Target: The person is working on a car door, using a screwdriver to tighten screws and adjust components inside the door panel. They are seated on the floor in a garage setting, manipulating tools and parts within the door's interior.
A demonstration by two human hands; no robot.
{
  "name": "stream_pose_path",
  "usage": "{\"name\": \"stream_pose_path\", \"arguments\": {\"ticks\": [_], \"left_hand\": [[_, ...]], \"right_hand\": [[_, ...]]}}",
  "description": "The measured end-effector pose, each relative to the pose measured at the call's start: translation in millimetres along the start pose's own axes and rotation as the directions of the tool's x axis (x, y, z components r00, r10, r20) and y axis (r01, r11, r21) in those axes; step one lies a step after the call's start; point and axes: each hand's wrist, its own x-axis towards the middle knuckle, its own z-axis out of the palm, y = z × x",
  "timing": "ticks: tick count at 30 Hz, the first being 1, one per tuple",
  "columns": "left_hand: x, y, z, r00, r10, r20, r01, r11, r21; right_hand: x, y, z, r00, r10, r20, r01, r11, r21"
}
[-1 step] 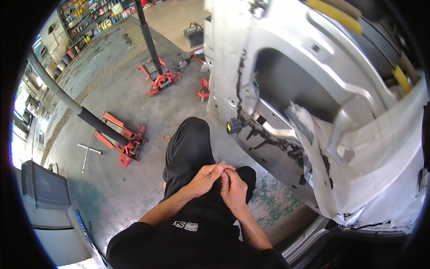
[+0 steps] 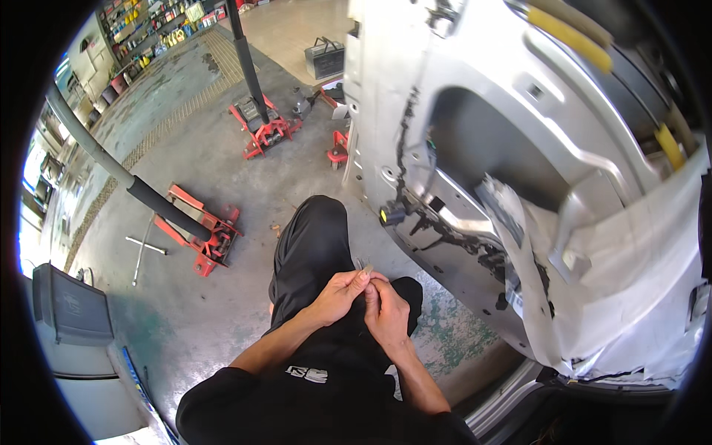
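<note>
My left hand (image 2: pixel 340 297) and my right hand (image 2: pixel 387 310) meet above my lap, both pinching a small pale object (image 2: pixel 366 271), too small to identify, with some short dark bits just behind it. My bent knee (image 2: pixel 311 226) in black trousers is beyond them. To the right stands a silver car door (image 2: pixel 593 148) with its inner skin exposed, black sealant smears along its edge, a dark connector (image 2: pixel 393 213) hanging there, and a white plastic sheet (image 2: pixel 615 311) peeled loose over its lower part.
Red floor jacks (image 2: pixel 211 245) (image 2: pixel 259 137) with long padded handles stand on the concrete floor, a cross wrench (image 2: pixel 147 245) beside the nearer. A grey lidded bin (image 2: pixel 73 304) is at left, shelves of bottles (image 2: pixel 156 30) behind, and the door sill (image 2: pixel 512 400) lies lower right.
The door sits very slightly farther right in the view. My hands keep the same pinched position on the small object.
</note>
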Motion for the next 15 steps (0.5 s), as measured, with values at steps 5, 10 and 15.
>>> {"name": "stream_pose_path", "arguments": {"ticks": [5, 10, 15], "left_hand": [[48.5, -10.7, -48.9, 0.992, 0.087, -0.088, -0.082, 0.995, 0.06], [84.7, 14.5, -105.0, 0.962, 0.262, -0.071, -0.233, 0.93, 0.284], [125.6, 44.0, -140.5, 0.565, 0.48, 0.671, -0.816, 0.445, 0.369]], "right_hand": [[39.7, 0.2, 5.0, 0.998, 0.003, 0.069, 0.007, 0.989, -0.146], [51.5, 0.4, 10.7, 0.981, 0.065, -0.18, -0.117, 0.95, -0.29], [0.4, 20.2, 35.9, 0.89, 0.243, -0.386, -0.409, 0.799, -0.441]]}}
